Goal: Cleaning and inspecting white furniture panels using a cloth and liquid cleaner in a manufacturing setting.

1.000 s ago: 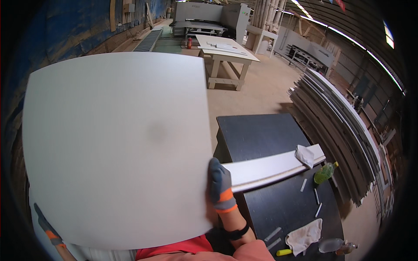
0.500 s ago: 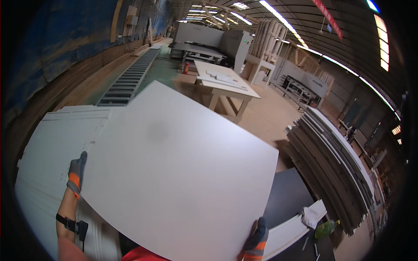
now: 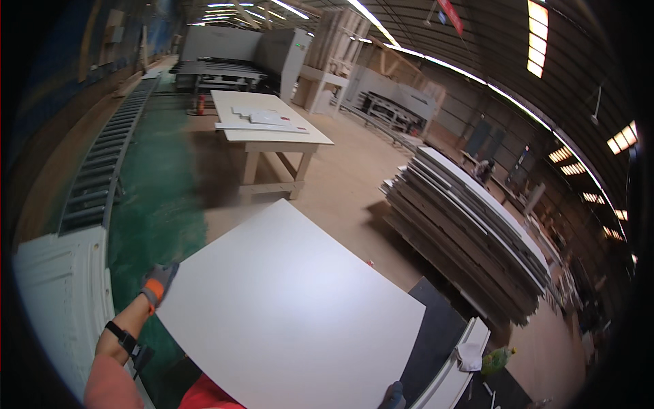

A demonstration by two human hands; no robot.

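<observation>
A large white board [image 3: 293, 307] fills the middle of the view, held in front of me by two of its edges. My left hand [image 3: 159, 279], in a grey and orange glove, grips the board's left edge; its fingers are partly hidden. At the lower right edge, my right hand [image 3: 393, 395] in a dark glove is closed on the same board, mostly cut off by the frame. Off to the left lies a stack of white panels [image 3: 65, 286], apart from the board.
A roller conveyor [image 3: 102, 163] runs along the left. Ahead stands a wooden table [image 3: 272, 136] with cut pieces on it. At right are a tall stack of boards [image 3: 470, 232], a dark surface [image 3: 430, 320], white strips [image 3: 449, 368], a white cloth [image 3: 469, 356] and a green bottle [image 3: 497, 360].
My view has turned to the right. The board, held in both hands, has moved away from the white panels on the left, and green floor now shows between them.
</observation>
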